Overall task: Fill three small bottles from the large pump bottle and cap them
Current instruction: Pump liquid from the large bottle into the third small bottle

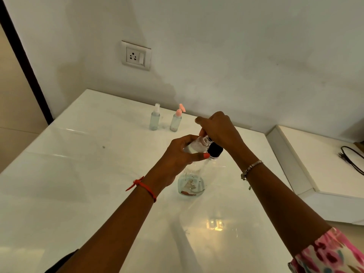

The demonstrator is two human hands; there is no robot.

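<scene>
Tilted small bottle (194,147) at the large pump bottle (192,184)
The left hand (177,160) grips it; the right hand (218,129) curls over the pump head.

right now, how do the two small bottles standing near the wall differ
The clear-capped bottle has a straight, see-through cap; the pink-topped bottle carries a pink pump with a spout angled sideways. The clear-capped bottle looks faintly blue, while the pink-topped bottle looks clearer, with a pinkish tinge near its base. Both stand upright on the table, apart and untouched.
</scene>
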